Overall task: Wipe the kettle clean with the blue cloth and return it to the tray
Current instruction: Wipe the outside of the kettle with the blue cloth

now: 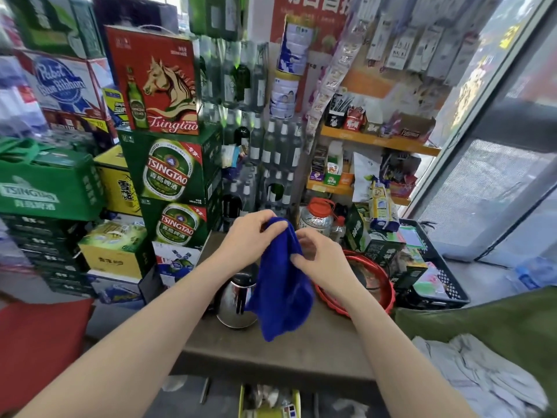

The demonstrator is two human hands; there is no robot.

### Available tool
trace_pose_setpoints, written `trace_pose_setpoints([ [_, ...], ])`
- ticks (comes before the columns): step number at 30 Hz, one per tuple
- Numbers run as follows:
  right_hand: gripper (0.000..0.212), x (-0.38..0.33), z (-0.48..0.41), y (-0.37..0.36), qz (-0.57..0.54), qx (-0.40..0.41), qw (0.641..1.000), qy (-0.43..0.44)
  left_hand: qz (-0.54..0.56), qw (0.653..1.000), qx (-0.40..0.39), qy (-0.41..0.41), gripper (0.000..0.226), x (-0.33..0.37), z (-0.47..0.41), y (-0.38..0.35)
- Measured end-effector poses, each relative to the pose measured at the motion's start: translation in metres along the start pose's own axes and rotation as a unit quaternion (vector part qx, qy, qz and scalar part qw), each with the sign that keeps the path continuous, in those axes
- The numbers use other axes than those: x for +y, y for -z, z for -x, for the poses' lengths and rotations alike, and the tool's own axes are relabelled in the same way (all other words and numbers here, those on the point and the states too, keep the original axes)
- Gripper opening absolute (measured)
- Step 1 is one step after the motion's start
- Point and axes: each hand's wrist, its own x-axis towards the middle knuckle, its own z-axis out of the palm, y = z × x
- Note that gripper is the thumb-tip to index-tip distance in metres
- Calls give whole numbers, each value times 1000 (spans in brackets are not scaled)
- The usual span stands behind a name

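A blue cloth (281, 285) hangs in the air above the brown table (271, 354). My left hand (250, 236) pinches its top edge, and my right hand (316, 251) grips its right side just below. Behind the hanging cloth a shiny steel kettle (235, 300) stands on the table, its right half hidden by the fabric. To the right lies a round red tray (382, 285), partly covered by my right forearm.
Stacked beer cartons (174, 173) rise at the table's left and back. A jar with a red lid (316, 215) and green boxes (373, 239) crowd the far right, beside a black crate (446, 276). Grey fabric (476, 375) lies at the lower right.
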Motion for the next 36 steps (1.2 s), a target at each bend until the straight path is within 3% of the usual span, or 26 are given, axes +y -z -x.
trace_pose_setpoints([
  [5,15,15,6,10,-38,-1,994,-100,38,999,37,13,28,-12,2,16],
  [8,18,5,4,12,-91,21,989,-114,32,999,29,23,29,-17,4,21],
  [15,22,-27,-4,16,-126,-2,984,-124,16,993,100,60,33,-18,11,21],
  [21,12,-48,-9,8,-346,33,924,-156,17,993,92,66,32,-6,22,5],
  [24,32,-58,-10,12,-414,11,895,-165,112,991,34,56,27,1,28,3],
  [26,44,-61,-10,19,-469,-9,865,-178,116,992,-9,40,44,0,30,4],
  [28,52,-61,-10,23,-505,-33,845,-173,108,994,0,14,43,-4,30,3],
  [30,56,-54,-8,25,-381,-10,916,-125,133,990,54,0,24,-8,28,4],
  [32,62,-44,-10,27,-160,15,985,-57,165,984,65,-1,17,-7,26,9],
  [34,65,-37,-13,31,-131,-31,990,-42,206,978,32,-10,19,-2,23,15],
  [36,47,-34,-16,34,-218,-74,972,-57,260,965,6,-15,22,7,20,22],
])
